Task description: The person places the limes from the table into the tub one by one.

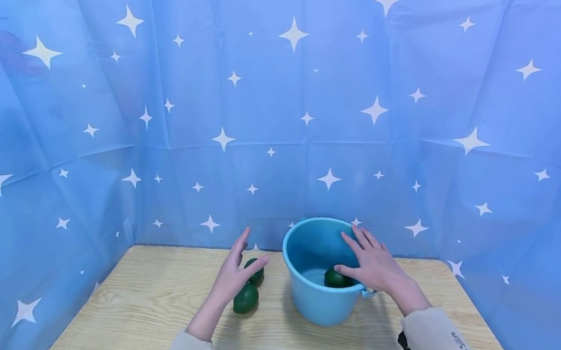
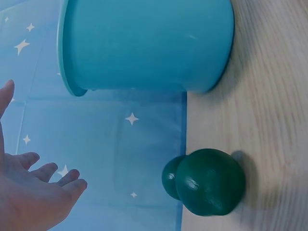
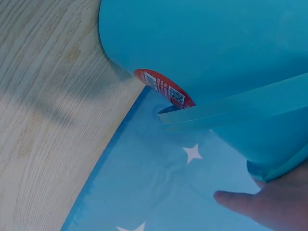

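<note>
A left hand (image 2: 36,197) hung with fingers extended, well apart from a glossy dark-green round object (image 2: 210,182) partly hiding another, near a turquoise bucket (image 2: 149,45) on a wood-grain table (image 2: 274,120) against star-printed blue fabric (image 2: 110,149).

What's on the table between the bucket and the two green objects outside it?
Nothing: the head view shows only bare wooden tabletop between the blue bucket and the green objects.
</note>
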Tool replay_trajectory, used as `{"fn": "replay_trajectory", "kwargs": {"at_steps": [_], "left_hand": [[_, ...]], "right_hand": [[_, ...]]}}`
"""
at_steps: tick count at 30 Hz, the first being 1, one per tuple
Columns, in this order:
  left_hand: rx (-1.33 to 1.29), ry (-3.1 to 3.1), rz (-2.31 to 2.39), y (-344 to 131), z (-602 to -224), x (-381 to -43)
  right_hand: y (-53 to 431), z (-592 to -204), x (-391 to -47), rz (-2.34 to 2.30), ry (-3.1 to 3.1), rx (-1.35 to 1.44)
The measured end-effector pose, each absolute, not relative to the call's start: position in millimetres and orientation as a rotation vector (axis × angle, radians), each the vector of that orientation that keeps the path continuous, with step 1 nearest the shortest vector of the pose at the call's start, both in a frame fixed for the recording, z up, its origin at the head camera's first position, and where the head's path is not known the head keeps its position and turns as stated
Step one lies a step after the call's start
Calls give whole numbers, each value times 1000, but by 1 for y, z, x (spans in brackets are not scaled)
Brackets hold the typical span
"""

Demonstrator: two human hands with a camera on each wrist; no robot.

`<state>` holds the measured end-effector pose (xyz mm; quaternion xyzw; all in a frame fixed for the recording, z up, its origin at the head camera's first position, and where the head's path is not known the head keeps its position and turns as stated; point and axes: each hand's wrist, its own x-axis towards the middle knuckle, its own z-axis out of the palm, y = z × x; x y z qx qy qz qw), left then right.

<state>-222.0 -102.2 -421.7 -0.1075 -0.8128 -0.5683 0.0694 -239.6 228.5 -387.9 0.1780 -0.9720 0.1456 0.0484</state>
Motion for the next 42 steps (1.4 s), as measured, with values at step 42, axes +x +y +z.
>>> {"fn": "replay_trajectory", "kwargs": {"at_steps": [42], "left_hand": [[-286,-2583,-1632,-131,-462,-210]], "right_hand": [[228,-387,-240,439,-2976,542]]}}
